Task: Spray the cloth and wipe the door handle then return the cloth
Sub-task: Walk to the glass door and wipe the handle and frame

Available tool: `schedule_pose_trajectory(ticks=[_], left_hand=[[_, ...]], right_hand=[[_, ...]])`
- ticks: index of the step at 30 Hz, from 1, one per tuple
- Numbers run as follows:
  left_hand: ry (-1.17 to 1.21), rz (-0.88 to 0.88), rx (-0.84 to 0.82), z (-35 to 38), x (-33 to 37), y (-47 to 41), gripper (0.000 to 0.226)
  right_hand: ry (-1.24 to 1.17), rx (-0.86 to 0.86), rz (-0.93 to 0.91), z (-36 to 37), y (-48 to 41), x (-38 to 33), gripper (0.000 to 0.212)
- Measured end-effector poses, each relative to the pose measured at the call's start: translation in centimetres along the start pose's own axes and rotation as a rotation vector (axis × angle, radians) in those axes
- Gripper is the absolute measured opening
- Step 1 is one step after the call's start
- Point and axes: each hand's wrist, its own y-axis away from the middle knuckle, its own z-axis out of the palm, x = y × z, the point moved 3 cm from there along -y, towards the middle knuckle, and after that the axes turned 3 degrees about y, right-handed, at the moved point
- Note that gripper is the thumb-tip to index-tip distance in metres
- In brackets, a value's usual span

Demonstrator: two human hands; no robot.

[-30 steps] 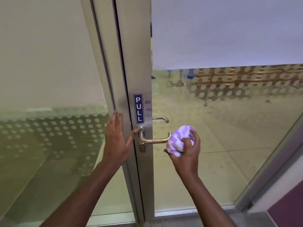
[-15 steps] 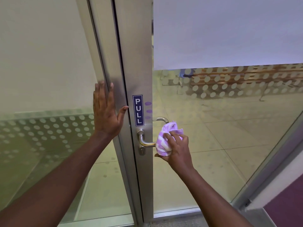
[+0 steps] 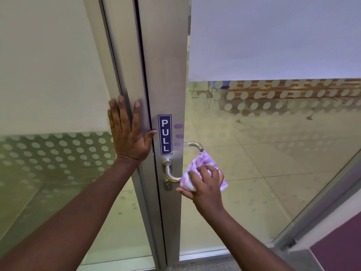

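A metal lever door handle [image 3: 169,173] juts from the aluminium stile of a glass door, below a blue PULL sign [image 3: 165,134]. My right hand [image 3: 205,187] grips a bunched purple-and-white cloth [image 3: 197,162] and presses it around the handle's free end, hiding that part. My left hand [image 3: 128,135] lies flat with fingers spread against the fixed frame to the left of the door edge. A second handle [image 3: 193,145] shows through the glass on the far side.
Frosted glass with dot patterns [image 3: 58,153] fills the left panel and the door's upper part. A tiled floor and wooden benches [image 3: 293,89] show beyond the glass. A purple wall panel [image 3: 340,251] stands at the bottom right.
My right hand brought the cloth from beside the handle onto its end and now wraps it. My left hand moved up the frame and flattened there.
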Motion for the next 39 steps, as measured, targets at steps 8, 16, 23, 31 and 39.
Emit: schedule_pose_trajectory(ticks=[8,16,23,31,39], left_hand=[[0.03,0.007,0.044,0.2,0.1,0.1,0.075],[0.038,0.005,0.049,0.4,0.0,0.3,0.076],[0.038,-0.001,0.058,0.6,-0.2,0.4,0.076],[0.047,0.023,0.075,0.5,-0.5,0.4,0.074],[0.037,0.023,0.08,0.5,-0.5,0.4,0.074]], right_hand=[[0.244,0.158,-0.024,1.7,0.1,-2.5,0.039],[0.355,0.132,-0.065,3.8,0.6,-4.0,0.049],[0.396,0.008,-0.233,4.7,-0.4,-7.7,0.022],[0.43,-0.169,-0.376,6.2,-1.2,-9.9,0.019],[0.352,0.083,-0.405,4.1,-0.9,-7.4,0.017]])
